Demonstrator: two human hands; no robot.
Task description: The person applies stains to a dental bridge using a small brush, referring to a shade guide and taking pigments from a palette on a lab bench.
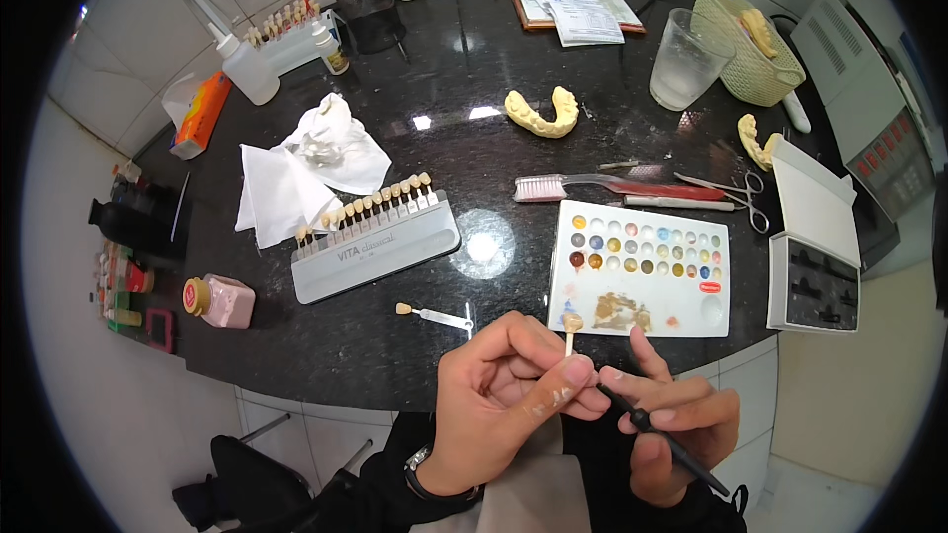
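My left hand [513, 400] pinches a thin pale stick [570, 343] upright between thumb and fingertips. A tooth-coloured dental crown [573, 323] sits on the stick's top, in front of the paint palette. In my right hand [681, 415] is a slim black-handled tool [686, 459], slanting down to the right. Its working end lies close by my left fingertips and cannot be made out. Just beyond both hands lies the white palette [681, 311], with rows of coloured wells and brown smears. A single shade tab [434, 316] rests on the counter left of my left hand.
A grey shade guide [375, 257] with several tooth tabs stands left, before crumpled white tissues [326, 148]. Beyond the palette lie a toothbrush [543, 188], scissor-like forceps [755, 202] and a yellow dental cast [543, 118]. An open white box [815, 276] stands right; a pink jar [227, 302] stands left.
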